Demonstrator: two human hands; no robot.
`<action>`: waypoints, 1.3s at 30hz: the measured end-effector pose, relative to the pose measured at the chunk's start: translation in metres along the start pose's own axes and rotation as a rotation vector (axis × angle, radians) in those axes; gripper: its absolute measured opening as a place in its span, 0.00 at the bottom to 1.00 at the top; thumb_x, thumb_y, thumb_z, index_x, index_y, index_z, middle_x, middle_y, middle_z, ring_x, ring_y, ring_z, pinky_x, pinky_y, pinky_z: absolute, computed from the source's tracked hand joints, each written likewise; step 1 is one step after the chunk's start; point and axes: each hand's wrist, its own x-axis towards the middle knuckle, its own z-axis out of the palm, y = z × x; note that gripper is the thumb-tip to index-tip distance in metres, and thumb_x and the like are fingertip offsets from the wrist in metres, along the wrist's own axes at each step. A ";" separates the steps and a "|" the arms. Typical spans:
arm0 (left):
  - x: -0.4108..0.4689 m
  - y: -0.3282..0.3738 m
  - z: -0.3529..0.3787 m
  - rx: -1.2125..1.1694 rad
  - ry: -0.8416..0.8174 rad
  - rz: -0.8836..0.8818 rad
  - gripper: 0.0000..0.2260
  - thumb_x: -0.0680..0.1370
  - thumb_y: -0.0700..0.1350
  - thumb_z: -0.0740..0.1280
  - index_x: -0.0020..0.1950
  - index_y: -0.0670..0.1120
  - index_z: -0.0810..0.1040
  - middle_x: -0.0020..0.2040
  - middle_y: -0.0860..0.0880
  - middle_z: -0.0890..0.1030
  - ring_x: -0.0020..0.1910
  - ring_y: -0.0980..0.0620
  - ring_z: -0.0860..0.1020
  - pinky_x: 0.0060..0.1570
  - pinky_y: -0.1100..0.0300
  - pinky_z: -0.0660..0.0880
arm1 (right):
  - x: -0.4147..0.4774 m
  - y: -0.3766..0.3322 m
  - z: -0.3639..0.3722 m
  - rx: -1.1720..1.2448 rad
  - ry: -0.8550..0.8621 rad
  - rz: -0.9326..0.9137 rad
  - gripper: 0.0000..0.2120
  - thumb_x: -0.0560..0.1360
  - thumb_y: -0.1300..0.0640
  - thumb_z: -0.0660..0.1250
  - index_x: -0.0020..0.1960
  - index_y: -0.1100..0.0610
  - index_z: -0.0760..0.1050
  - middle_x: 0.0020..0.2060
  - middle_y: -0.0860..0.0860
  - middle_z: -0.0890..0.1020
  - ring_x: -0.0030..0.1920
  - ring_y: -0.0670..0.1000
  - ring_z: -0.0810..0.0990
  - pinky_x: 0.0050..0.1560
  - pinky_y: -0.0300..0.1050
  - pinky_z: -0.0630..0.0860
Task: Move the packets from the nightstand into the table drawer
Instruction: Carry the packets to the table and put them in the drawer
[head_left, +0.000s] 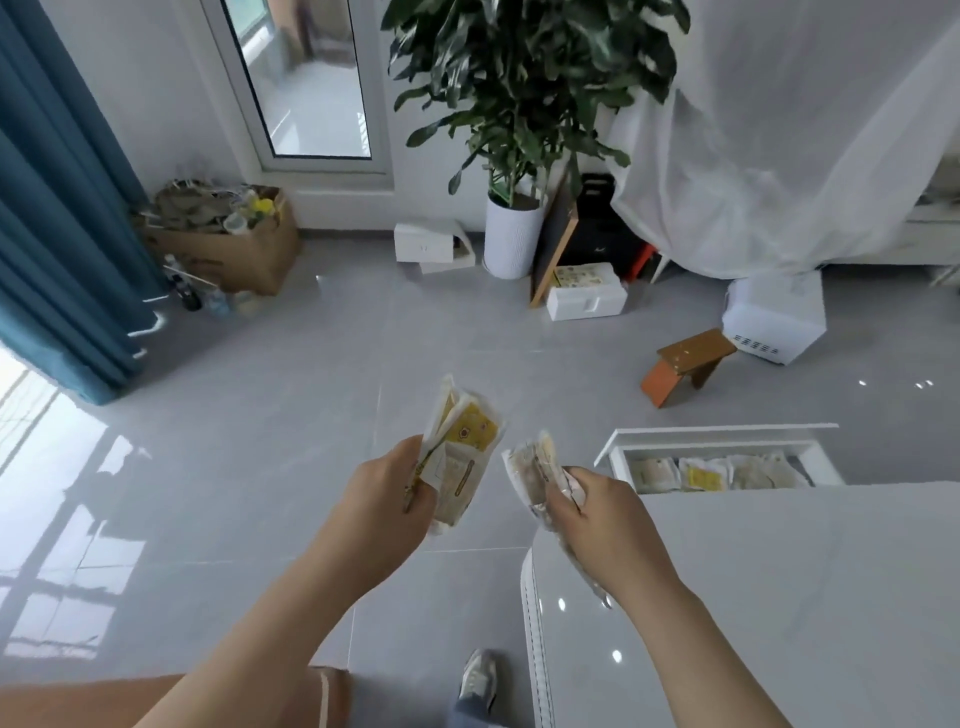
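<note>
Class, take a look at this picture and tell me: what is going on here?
A person stands by a white table. The left hand grips a yellow-printed bunch of packets, the right hand a paler bunch. The table drawer stands open beyond the right hand, with stored packets already inside. Neither bunch is in it yet.

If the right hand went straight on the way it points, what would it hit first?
Likely the packets in the left hand, just ahead; depth is unclear, so the right hand may miss them.
</note>
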 end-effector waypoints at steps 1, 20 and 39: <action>0.015 0.005 0.002 0.006 -0.012 0.001 0.07 0.77 0.39 0.57 0.49 0.49 0.71 0.39 0.54 0.76 0.31 0.54 0.71 0.24 0.67 0.65 | 0.012 0.003 -0.005 0.007 0.001 0.011 0.16 0.75 0.42 0.57 0.36 0.50 0.72 0.27 0.51 0.75 0.30 0.51 0.72 0.31 0.45 0.67; 0.307 0.021 -0.003 0.131 -0.242 0.162 0.09 0.77 0.39 0.58 0.55 0.46 0.73 0.40 0.52 0.76 0.31 0.55 0.72 0.23 0.68 0.64 | 0.240 0.017 -0.020 -0.009 0.127 0.248 0.11 0.78 0.51 0.60 0.37 0.45 0.69 0.26 0.45 0.72 0.28 0.44 0.70 0.29 0.39 0.64; 0.548 0.122 0.067 0.220 -0.546 0.405 0.07 0.76 0.38 0.57 0.42 0.49 0.68 0.36 0.52 0.74 0.26 0.54 0.67 0.21 0.68 0.61 | 0.396 0.077 -0.092 0.091 0.355 0.553 0.10 0.78 0.54 0.59 0.39 0.52 0.72 0.31 0.46 0.76 0.33 0.47 0.74 0.30 0.40 0.68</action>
